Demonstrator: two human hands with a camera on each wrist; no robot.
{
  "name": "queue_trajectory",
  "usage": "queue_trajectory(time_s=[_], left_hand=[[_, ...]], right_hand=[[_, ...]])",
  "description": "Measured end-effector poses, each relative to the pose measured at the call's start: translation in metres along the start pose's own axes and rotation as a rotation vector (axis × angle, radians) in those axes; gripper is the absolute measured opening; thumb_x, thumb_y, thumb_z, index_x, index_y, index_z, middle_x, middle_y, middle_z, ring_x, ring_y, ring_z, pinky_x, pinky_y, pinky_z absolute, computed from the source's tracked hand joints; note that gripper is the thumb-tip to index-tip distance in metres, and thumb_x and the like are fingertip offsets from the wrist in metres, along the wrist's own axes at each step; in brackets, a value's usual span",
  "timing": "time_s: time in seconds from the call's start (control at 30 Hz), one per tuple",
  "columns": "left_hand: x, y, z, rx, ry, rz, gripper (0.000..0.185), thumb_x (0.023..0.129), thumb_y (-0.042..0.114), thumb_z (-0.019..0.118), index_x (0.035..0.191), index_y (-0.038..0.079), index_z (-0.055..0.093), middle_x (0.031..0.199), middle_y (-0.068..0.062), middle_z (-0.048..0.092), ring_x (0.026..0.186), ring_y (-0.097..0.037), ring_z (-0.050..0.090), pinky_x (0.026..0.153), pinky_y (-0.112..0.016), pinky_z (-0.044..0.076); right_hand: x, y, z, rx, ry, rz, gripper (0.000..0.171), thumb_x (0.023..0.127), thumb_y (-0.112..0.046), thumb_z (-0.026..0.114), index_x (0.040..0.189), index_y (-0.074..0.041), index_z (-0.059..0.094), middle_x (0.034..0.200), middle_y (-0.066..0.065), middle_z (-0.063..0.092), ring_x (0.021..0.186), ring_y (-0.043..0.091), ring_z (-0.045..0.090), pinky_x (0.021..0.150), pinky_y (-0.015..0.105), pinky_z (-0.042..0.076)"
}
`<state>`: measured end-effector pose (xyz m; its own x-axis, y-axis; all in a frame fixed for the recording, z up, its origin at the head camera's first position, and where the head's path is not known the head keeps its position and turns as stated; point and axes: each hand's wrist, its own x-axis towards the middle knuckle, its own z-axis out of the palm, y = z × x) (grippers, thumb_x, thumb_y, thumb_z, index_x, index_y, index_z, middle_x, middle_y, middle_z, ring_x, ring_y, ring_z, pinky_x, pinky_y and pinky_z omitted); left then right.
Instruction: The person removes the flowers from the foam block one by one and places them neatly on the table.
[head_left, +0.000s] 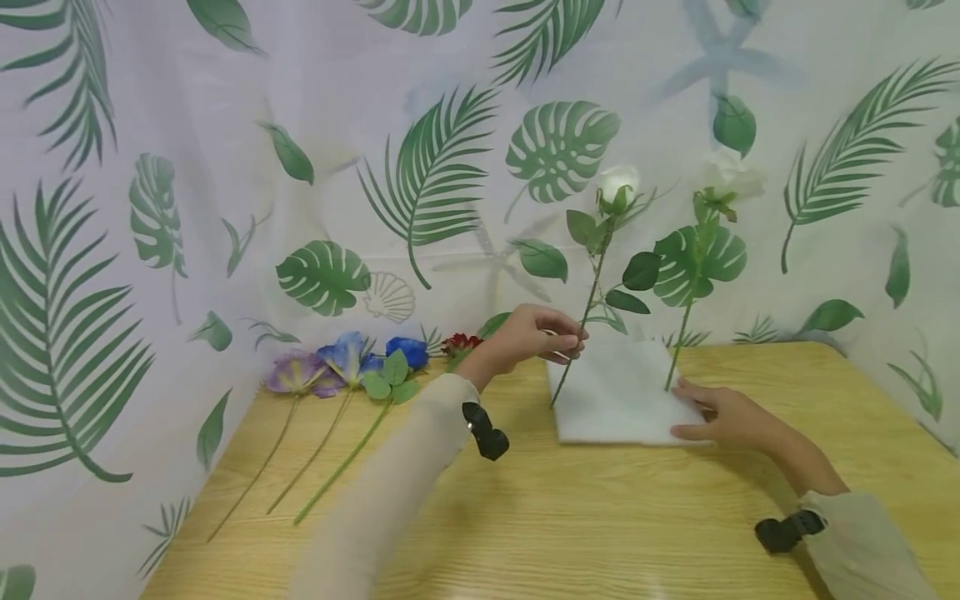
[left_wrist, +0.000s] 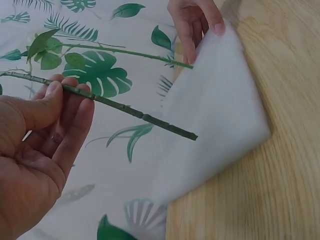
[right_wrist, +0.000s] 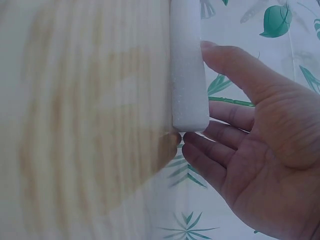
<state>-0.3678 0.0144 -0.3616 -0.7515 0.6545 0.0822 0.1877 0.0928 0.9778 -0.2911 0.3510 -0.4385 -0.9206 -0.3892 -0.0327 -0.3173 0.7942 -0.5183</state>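
My left hand (head_left: 534,335) pinches the green stem (left_wrist: 127,109) of a white rose (head_left: 619,187) between thumb and fingers. The rose leans right, and its bare lower end (left_wrist: 192,135) overlaps the left part of a white foam block (head_left: 622,408) on the table. A second white flower (head_left: 726,177) stands in the block near its right edge, its stem (head_left: 686,329) leaning slightly right. Beside that stem my right hand (head_left: 738,423) holds the block's right side; the right wrist view shows the thumb (right_wrist: 227,56) on the top edge and fingers around the end.
On the left of the wooden table (head_left: 510,517) lie a purple flower (head_left: 296,375), a light blue flower (head_left: 347,360) and a dark blue flower (head_left: 407,352), stems toward me. A red flower (head_left: 460,343) lies behind my left forearm. A leaf-printed cloth (head_left: 450,67) hangs behind.
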Motion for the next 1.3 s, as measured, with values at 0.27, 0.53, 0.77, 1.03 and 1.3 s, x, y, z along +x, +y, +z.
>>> queue_trajectory(time_s=[0.27, 0.53, 0.77, 1.03, 1.3], left_hand=[[-0.027, 0.005, -0.023, 0.049, -0.027, -0.035, 0.024, 0.099, 0.002, 0.064, 0.119, -0.009, 0.069, 0.107, -0.024, 0.074, 0.084, -0.014, 0.073, 0.091, -0.047, 0.062], [-0.049, 0.004, -0.047, 0.079, -0.032, -0.064, 0.026, 0.100, 0.002, 0.062, 0.122, -0.011, 0.067, 0.119, -0.033, 0.068, 0.089, -0.017, 0.073, 0.095, -0.050, 0.060], [-0.067, 0.001, -0.063, 0.166, -0.013, -0.084, 0.024, 0.100, 0.005, 0.063, 0.120, -0.008, 0.070, 0.114, -0.027, 0.073, 0.090, -0.018, 0.075, 0.092, -0.047, 0.062], [-0.083, -0.005, -0.074, 0.203, -0.010, -0.150, 0.022, 0.099, 0.009, 0.067, 0.116, -0.002, 0.074, 0.104, -0.017, 0.078, 0.090, -0.022, 0.076, 0.093, -0.048, 0.061], [-0.098, -0.011, -0.071, 0.254, -0.068, -0.229, 0.024, 0.100, 0.010, 0.066, 0.118, -0.002, 0.074, 0.108, -0.016, 0.077, 0.092, -0.024, 0.076, 0.093, -0.047, 0.061]], right_hand=[[0.001, 0.001, 0.001, -0.005, -0.015, 0.024, 0.085, 0.091, -0.037, 0.078, 0.148, 0.013, 0.040, 0.155, 0.038, 0.032, 0.137, 0.055, 0.042, 0.106, 0.061, 0.046], [0.001, 0.002, 0.004, 0.010, -0.010, 0.006, 0.084, 0.091, -0.036, 0.077, 0.148, 0.014, 0.040, 0.154, 0.038, 0.031, 0.135, 0.055, 0.044, 0.104, 0.060, 0.048], [0.002, 0.005, 0.004, 0.019, -0.006, -0.002, 0.085, 0.091, -0.036, 0.077, 0.148, 0.014, 0.039, 0.155, 0.039, 0.030, 0.135, 0.057, 0.043, 0.105, 0.060, 0.048], [0.002, 0.007, 0.004, 0.026, -0.012, 0.000, 0.086, 0.090, -0.037, 0.078, 0.148, 0.014, 0.040, 0.154, 0.039, 0.031, 0.136, 0.057, 0.042, 0.105, 0.060, 0.047], [0.003, 0.009, 0.004, 0.003, 0.001, 0.011, 0.087, 0.090, -0.042, 0.077, 0.148, 0.012, 0.041, 0.155, 0.037, 0.032, 0.138, 0.055, 0.041, 0.106, 0.060, 0.046]])
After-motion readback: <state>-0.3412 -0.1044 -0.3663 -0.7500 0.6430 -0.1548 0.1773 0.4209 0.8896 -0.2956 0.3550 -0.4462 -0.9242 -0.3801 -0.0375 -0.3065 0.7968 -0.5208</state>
